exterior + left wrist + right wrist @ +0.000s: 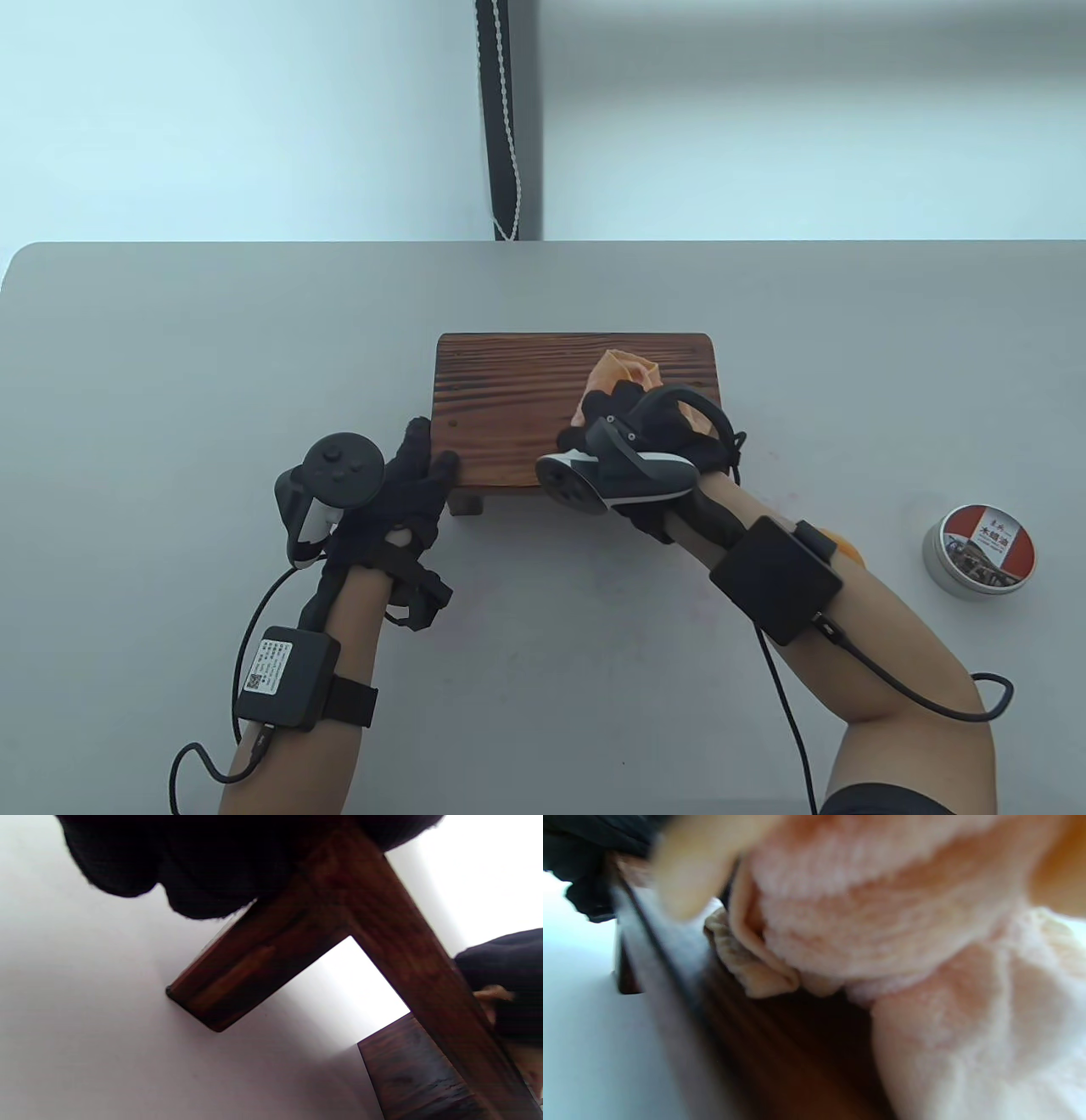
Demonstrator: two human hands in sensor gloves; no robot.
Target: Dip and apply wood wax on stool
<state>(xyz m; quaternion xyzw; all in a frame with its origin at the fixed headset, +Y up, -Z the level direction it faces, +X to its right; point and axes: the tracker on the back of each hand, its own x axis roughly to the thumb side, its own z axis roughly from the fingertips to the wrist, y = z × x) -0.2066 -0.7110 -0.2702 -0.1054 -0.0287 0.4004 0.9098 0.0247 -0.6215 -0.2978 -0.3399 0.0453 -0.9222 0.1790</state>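
A small dark wooden stool stands in the middle of the grey table. My left hand grips its near left corner, thumb on the top and fingers along the left side. The left wrist view looks under the seat edge at a leg, with my gloved fingers at the top. My right hand holds a bunched orange cloth down on the right half of the stool top. Up close, the fluffy cloth fills the right wrist view above the dark wood.
A round wax tin with a red and white label on top sits on the table near the right edge, beside my right forearm. A black strip with a white bead cord hangs on the wall behind.
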